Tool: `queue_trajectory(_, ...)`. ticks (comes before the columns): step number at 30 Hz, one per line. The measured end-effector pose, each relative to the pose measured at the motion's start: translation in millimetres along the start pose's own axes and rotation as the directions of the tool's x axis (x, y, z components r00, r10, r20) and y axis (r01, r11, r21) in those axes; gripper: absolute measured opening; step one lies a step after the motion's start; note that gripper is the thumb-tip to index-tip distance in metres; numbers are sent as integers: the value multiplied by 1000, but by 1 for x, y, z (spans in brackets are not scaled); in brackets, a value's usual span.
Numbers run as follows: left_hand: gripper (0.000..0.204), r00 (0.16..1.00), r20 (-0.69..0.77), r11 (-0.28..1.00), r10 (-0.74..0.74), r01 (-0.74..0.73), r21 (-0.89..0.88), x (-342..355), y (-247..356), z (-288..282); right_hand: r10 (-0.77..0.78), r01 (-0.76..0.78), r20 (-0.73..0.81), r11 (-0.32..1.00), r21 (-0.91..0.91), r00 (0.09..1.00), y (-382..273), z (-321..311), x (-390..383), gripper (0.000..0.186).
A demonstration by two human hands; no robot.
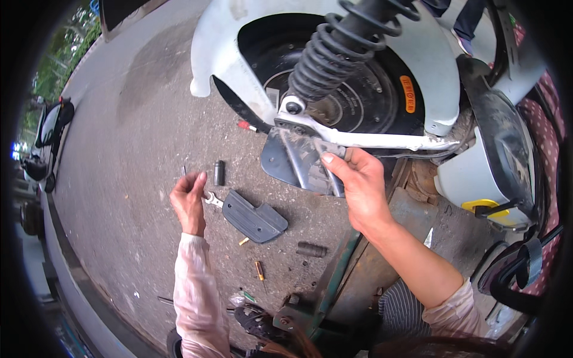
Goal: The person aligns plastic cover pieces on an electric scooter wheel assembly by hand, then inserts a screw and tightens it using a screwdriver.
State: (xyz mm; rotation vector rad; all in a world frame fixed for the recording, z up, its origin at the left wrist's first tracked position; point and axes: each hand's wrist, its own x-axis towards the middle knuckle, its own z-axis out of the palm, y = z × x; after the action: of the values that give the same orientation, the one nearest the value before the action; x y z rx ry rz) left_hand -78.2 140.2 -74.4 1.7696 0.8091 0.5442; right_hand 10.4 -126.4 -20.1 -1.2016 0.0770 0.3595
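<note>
My right hand (362, 182) grips the edge of a dark metal footrest bracket (290, 156), thumb on top. The bracket sits beneath the white swingarm (382, 139) of a white scooter, just below the lower end of its coil-spring shock absorber (337, 52). Off to the left, my left hand (188, 204) is closed in a pinch above the ground; a small dark tip shows above its fingers, too small to name. Beside that hand lie a black cylindrical socket (219, 173), an open-end wrench (212, 199) and a dark plastic footrest pad (253, 218).
A second dark socket (311, 249) and a yellow-handled screwdriver (259, 270) lie on the asphalt, near a green metal frame (327, 286). A red-tipped piece (246, 126) is by the wheel. Another person's leg (468, 24) shows at the upper right; a parked scooter (51, 128) stands far left.
</note>
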Motion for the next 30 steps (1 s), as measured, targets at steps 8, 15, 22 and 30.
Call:
queue_trajectory(8,18,930,315,926,189,-62,-372,-48,133,67,45,-44,-36,999,25,998,-11,7,-3,14)
queue_trajectory(15,16,922,285,955,262,-205,-215,-42,116,86,36,-37,-38,999,-24,999,-10,6,-1,13)
queue_trajectory(22,14,792,219,779,570,-605,162,-38,112,93,19,-19,-35,1000,-9,999,-6,4,2,15)
queue_trajectory(30,13,725,21,715,689,-684,145,-42,94,103,-7,3,-47,996,-89,999,-5,2,4,16)
